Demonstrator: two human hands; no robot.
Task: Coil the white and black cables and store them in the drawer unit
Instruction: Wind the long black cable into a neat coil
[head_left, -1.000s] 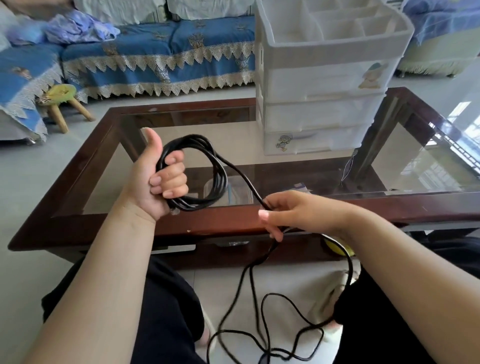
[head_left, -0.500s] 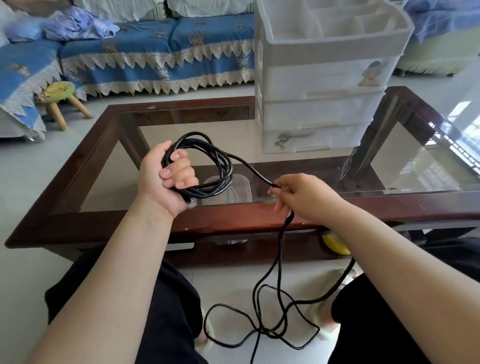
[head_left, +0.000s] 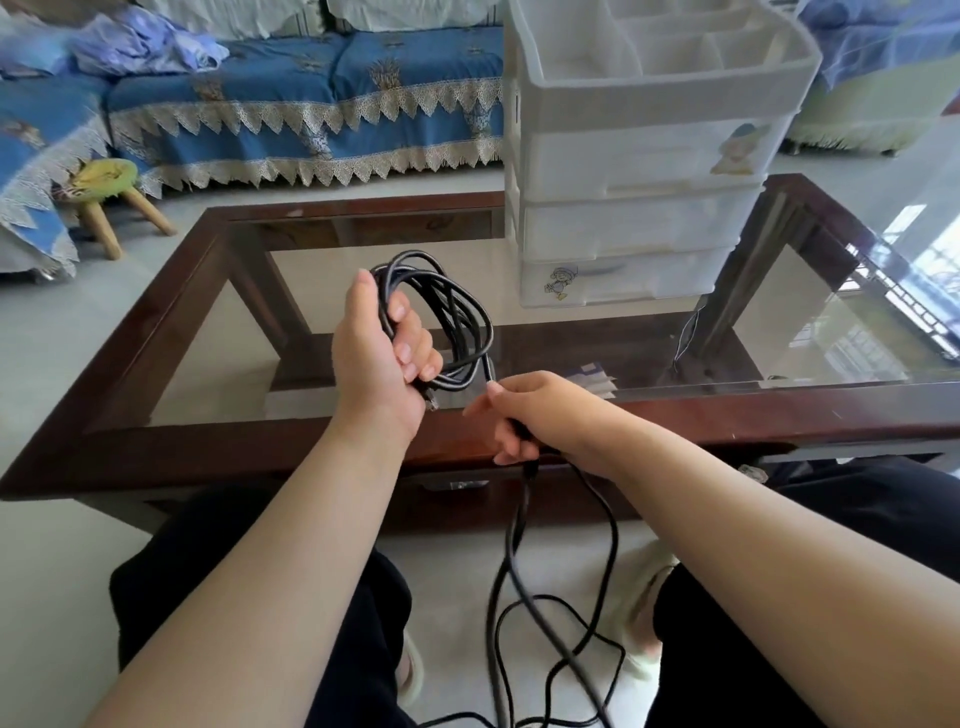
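Left hand (head_left: 382, 358) grips a bundle of black cable (head_left: 457, 312) loops, fingers curled round the strands, thumb up along the top of the coil; a plug end pokes out under the palm. Right hand (head_left: 530, 415) just beside and below it, fingers curled round the same cable's loose run, which leaves the coil, passes through the fist and drops to the floor in slack loops between the person's knees. Both hands held above the near edge of a glass-topped coffee table (head_left: 208, 441) with dark wood frame. White plastic drawer unit (head_left: 644, 171) stands on the far side of the glass, well apart from the hands: three drawers all pushed in, fronts translucent, contents cannot be made out; open top tray split into several compartments, insides look bare white as far as visible. Cartoon stickers on top and bottom drawer fronts. Behind, sofa (head_left: 322, 119) with blue lace-trimmed cover, small wooden stool (head_left: 111, 202) with green seat at left.
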